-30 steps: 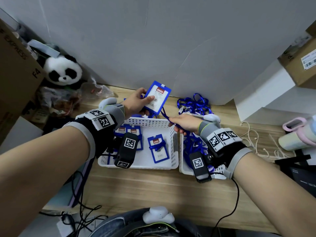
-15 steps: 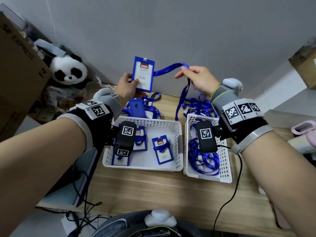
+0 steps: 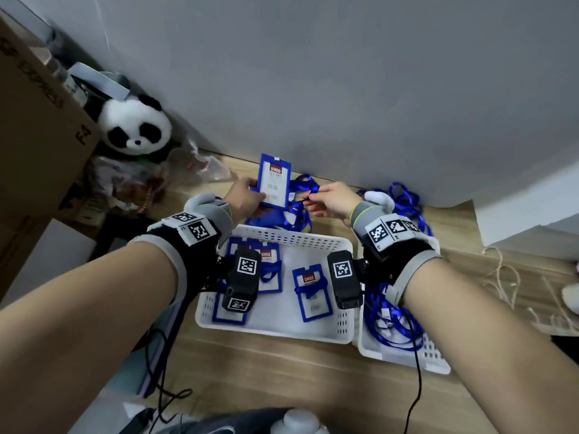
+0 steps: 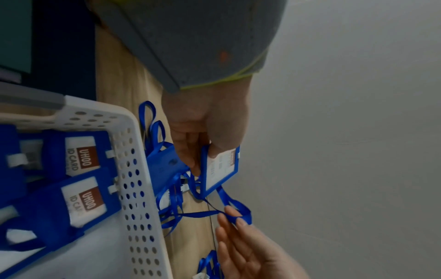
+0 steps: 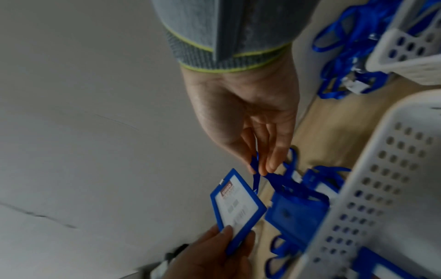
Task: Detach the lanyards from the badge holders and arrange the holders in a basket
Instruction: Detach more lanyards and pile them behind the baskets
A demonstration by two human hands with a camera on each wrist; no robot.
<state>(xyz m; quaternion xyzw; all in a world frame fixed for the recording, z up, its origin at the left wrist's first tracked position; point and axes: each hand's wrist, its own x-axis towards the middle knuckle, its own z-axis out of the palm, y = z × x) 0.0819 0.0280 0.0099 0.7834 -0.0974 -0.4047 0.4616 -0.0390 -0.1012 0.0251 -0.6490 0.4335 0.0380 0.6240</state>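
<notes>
My left hand grips a blue badge holder by its lower edge and holds it upright near the wall. In the left wrist view the thumb lies on the holder's card face. My right hand pinches the blue lanyard just right of the holder; in the right wrist view the fingertips close on the strap. A white basket below holds several blue holders. More holders with lanyards lie behind it.
A second white basket at the right holds loose blue lanyards, with more lanyards by the wall. A panda plush and a cardboard box stand at the left. White cords lie at the right.
Both hands have come down from in front of the wall to just above the table. My right hand has moved in close to the holder, so the lanyard span is shorter.
</notes>
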